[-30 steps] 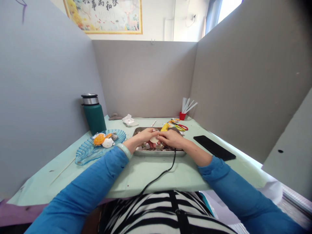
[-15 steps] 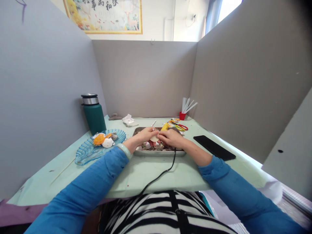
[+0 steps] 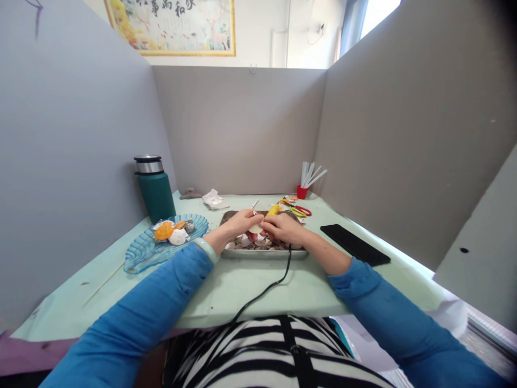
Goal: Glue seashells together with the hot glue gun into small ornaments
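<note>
A pale, flat shell (image 3: 256, 229) is pinched between my two hands, over a metal tray (image 3: 264, 255). My left hand (image 3: 242, 222) has its fingers closed round the shell's left side. From the right, my right hand (image 3: 284, 227) meets it with thumb and fingertips closed on the shell's edge. Loose shells (image 3: 262, 243) fill the tray below. Just beyond the right hand shows a yellow tool end (image 3: 273, 209), the rest of it hidden. A black cord (image 3: 262, 291) runs from under that hand toward my lap.
To the left, a blue glass dish (image 3: 141, 260) bears orange and white shells, with a green bottle (image 3: 156, 196) behind. A black phone-like slab (image 3: 355, 244) lies right. Pliers (image 3: 301, 210) and a red cup (image 3: 302, 192) of white sticks stand farther back. Grey partitions enclose the table.
The shell has tilted very slightly between my fingers. Both hands keep nearly the same place over the tray.
</note>
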A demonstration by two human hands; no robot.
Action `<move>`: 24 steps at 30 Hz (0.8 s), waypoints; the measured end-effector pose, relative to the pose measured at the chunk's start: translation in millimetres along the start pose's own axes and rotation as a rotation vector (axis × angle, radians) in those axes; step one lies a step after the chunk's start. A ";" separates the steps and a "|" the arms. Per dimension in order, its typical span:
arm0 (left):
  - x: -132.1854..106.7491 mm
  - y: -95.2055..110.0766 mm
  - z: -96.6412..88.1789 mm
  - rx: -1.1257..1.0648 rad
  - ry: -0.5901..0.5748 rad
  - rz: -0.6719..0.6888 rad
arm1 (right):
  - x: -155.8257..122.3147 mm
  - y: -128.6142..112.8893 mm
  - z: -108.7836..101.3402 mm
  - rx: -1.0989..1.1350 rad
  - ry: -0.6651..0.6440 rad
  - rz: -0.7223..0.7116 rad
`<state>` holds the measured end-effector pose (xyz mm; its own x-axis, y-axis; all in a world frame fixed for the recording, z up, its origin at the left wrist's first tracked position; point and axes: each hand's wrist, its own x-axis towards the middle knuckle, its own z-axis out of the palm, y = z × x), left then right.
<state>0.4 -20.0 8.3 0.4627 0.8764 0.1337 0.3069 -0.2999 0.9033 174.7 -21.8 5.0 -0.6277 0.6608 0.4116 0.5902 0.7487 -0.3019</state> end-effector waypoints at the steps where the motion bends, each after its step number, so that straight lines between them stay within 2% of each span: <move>1: -0.2 0.1 -0.1 0.004 -0.003 0.003 | -0.2 -0.4 -0.4 0.006 -0.006 -0.002; 10: -0.9 1.2 -0.6 -0.005 -0.016 -0.006 | -0.5 -1.7 -1.1 0.017 -0.002 -0.008; 24: -0.9 2.2 -0.7 -0.135 -0.051 -0.004 | -1.3 1.1 -0.8 0.115 0.005 0.011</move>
<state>0.0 -21.2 10.4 0.5041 0.8563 0.1127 0.1958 -0.2404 0.9507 176.6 -21.8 4.8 -0.6188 0.6689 0.4119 0.5348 0.7428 -0.4029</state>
